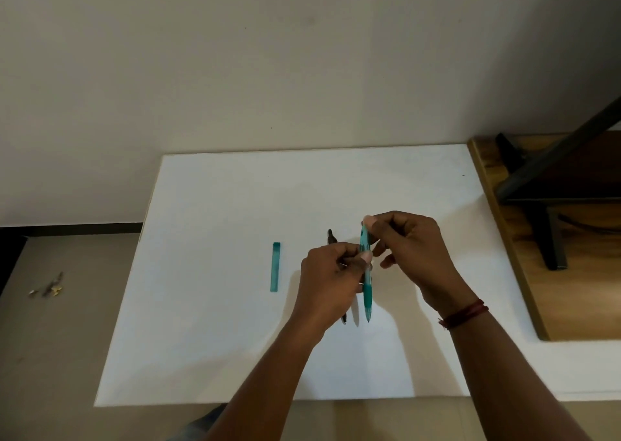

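**Both hands on teal pen above white board**

White board (215,306) lies flat and fills the middle of the view; all places below are taken from it.

Off its right edge is a wooden top (578,306), with a dark frame (551,171) standing on it.

Right hand (413,249) is over the board's centre-right, fingers curled. Its thumb and forefinger pinch the far end of the teal pen (367,294). A red band (465,313) circles that wrist.

Left hand (331,279) is over the board's centre, just left of the right hand. Its fingers are curled in and the thumb presses the pen's barrel about midway.

The teal pen is held off the board, running away from the viewer, with its near tip free below both hands.

A dark pen (331,237) lies on the board just left of the teal one, mostly hidden under the left hand.

A teal strip (275,267) lies flat on the board, left of the hands and apart from them.

Small bits (50,287) lie on the floor beyond the board's left edge.
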